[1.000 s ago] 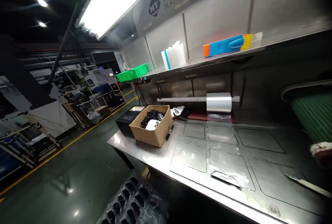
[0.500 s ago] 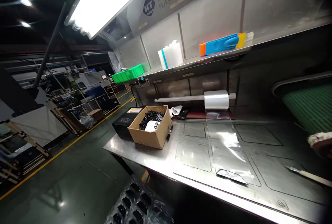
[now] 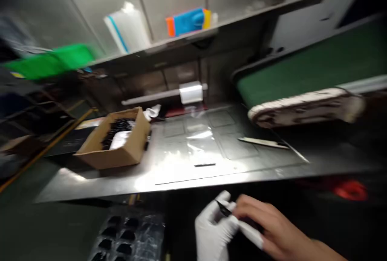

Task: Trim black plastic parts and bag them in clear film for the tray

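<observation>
Head view, blurred: the gloved left hand [image 3: 213, 230] has its grip closed on a thin dark piece [image 3: 224, 211]. The bare right hand [image 3: 272, 226] curls over the glove's fingers from the right, and I cannot tell whether its grip pinches anything. Both hands hang off the near edge of the steel surface [image 3: 121, 180], which lies above the grip, with a cardboard box [image 3: 121, 156] up and left of it and a wrapped tray [image 3: 127, 236] just left. The likely risk is a slip: the glove looks slick, and with nothing under the grip the piece could fall out of sight. It is black and narrow, one pointed end poking up-left, the rest hidden.
</observation>
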Available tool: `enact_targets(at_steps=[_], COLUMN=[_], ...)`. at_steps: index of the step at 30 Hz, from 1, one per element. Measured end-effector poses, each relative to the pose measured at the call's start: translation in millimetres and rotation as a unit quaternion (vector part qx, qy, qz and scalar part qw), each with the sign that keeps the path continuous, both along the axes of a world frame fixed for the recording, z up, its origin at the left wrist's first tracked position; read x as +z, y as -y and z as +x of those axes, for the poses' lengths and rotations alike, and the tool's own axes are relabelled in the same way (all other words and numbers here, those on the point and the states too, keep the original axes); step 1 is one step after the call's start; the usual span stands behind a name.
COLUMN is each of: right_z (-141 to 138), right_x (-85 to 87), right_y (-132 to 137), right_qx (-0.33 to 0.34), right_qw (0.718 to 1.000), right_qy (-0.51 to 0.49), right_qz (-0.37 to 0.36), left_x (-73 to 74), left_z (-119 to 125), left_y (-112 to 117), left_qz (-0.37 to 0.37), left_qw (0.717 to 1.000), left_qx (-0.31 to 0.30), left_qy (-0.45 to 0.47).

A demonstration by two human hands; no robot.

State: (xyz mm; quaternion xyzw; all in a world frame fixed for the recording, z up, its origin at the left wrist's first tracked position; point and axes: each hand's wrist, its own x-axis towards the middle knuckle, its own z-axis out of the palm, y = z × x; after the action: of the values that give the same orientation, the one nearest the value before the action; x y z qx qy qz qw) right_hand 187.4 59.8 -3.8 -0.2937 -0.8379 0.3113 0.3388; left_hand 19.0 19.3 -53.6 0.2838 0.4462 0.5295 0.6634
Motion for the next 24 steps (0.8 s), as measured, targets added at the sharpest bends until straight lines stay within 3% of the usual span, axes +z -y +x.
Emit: enact_targets(at_steps=[4,10,14,16,18,20,22,24], right_z=[6.2,-0.3,0.7,0.6,-3.4,-13.0,-26.5,-40.4], right_x=[-9.5,-2.8,18.6,38.4,59.5,76.2,85.1,86.5], right_y=[-2.3,-18.4,-37.0,-58.3,-86.2,-115.4,-140.4,-157.8], right_qx=[0.029,0.037,0.028,-0.004,-0.033,-0.041,-0.031,-0.007], right_qw=[0.998,0.996,0.996,0.999,0.991,0.958,0.91,0.875], right_qy=[0.0,-0.011,-0.026,0.018,0.124,0.267,0.391,0.46], right_qz=[-0.064,-0.079,-0.077,-0.038,0.035,0.1,0.134,0.15], left_x=[-5.9,14.1,23.6,26.7,30.6,35.8,41.6,46.4], left_z=[-3.2,-7.7,-14.0,-24.8,-39.6,-54.2,-64.6,-69.0], left_y=[-0.8,-4.0,-8.0,-13.4,-24.7,-42.0,-61.9,-79.7], left_qz=[-0.003,0.015,0.044,0.072,0.152,0.266,0.345,0.369], left_qw=[1.0,0.999,0.996,0.983,0.924,0.816,0.722,0.674], left_qx=[0.017,-0.014,0.009,0.059,0.125,0.142,0.081,0.008], left_qy=[0.026,-0.048,-0.074,-0.16,-0.329,-0.493,-0.594,-0.639])
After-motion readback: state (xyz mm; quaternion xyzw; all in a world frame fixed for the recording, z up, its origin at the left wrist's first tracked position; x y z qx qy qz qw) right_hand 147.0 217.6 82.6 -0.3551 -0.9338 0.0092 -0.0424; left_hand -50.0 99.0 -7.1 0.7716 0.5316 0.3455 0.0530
